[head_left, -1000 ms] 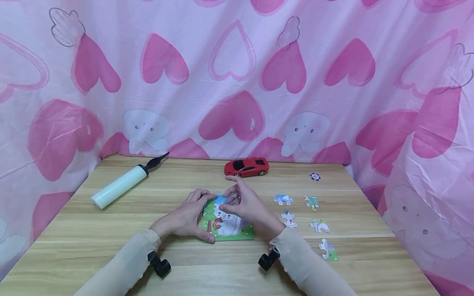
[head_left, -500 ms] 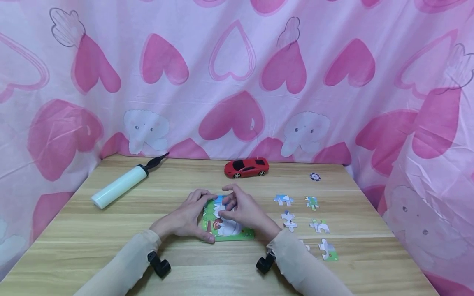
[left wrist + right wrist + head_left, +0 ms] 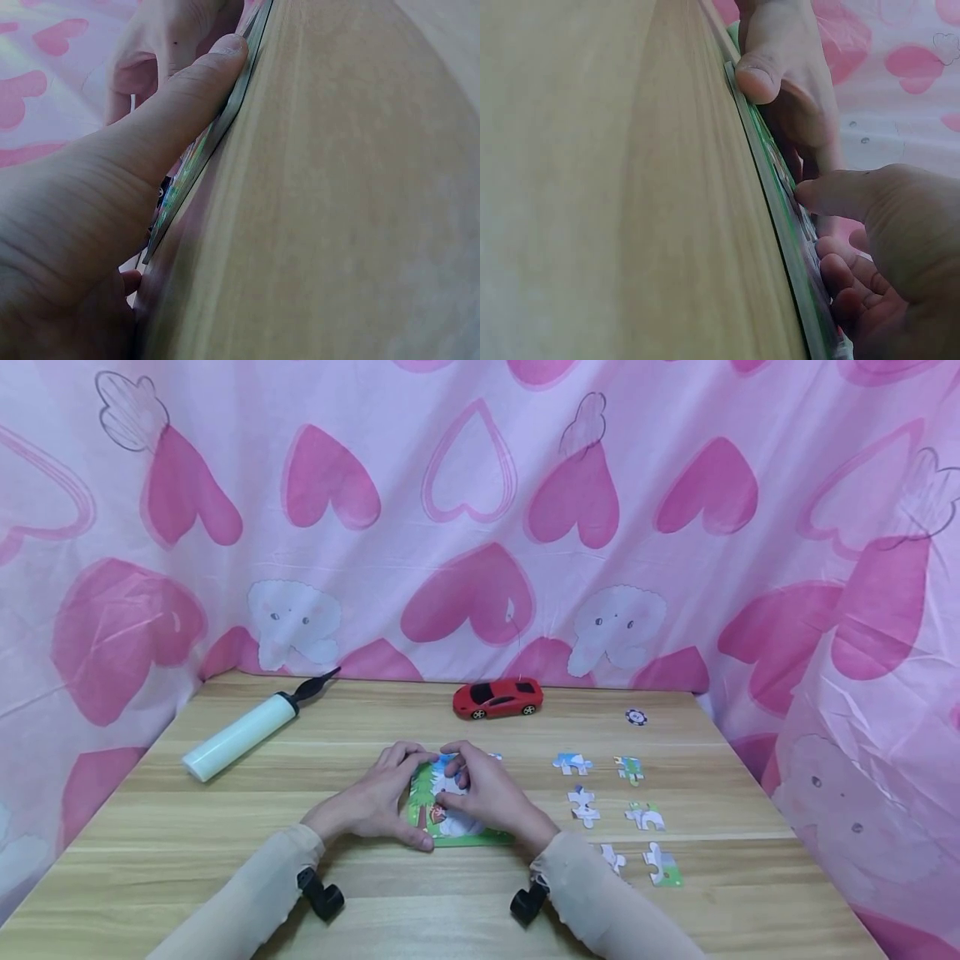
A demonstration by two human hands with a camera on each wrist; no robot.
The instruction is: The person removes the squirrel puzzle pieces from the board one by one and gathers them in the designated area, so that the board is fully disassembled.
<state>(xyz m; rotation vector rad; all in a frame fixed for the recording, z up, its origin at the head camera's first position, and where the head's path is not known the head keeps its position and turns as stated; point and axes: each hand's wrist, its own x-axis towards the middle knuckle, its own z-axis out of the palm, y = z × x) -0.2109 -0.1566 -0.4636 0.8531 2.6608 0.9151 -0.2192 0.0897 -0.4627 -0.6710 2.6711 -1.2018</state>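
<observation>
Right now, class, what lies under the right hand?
A puzzle board lies under the right hand; green printing and part of a white figure show around it. The hand covers much of the board's right side, hiding the picture there.

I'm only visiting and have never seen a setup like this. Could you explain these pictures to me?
This is no robot, just a person working bare-handed. The wide view comes from a camera worn on the head; the two close views come from black wrist cameras, one per arm. On the wooden table lie a picture puzzle, loose pieces, a red toy car, a white pump and a round chip. The left hand rests on the puzzle's left side. The right hand bends over it; whether it holds a piece, I cannot tell.
</observation>
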